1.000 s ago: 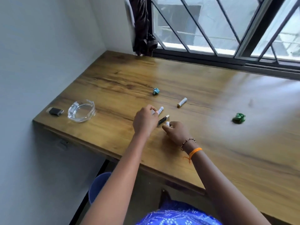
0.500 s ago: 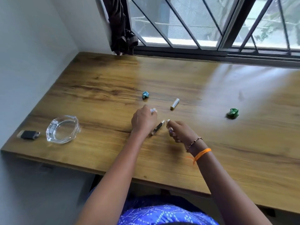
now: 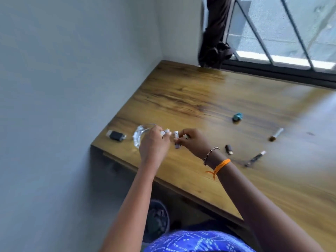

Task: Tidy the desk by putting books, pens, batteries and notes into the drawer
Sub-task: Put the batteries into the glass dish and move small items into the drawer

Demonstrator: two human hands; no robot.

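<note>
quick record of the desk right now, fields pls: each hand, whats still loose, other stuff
left hand: holds small white batteries
right hand: fingers pinch a white battery
loose on desk: white battery, small dark battery, dark pen, teal paper wad
other: glass ashtray, black gadget near the left edge
drawer: not in view

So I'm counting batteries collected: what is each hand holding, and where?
Left hand grips white batteries in curled fingers; right hand pinches one battery near its top end.

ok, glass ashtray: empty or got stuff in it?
Cannot tell. The glass ashtray is half hidden behind the left hand; the visible part looks clear but blurred.
</note>
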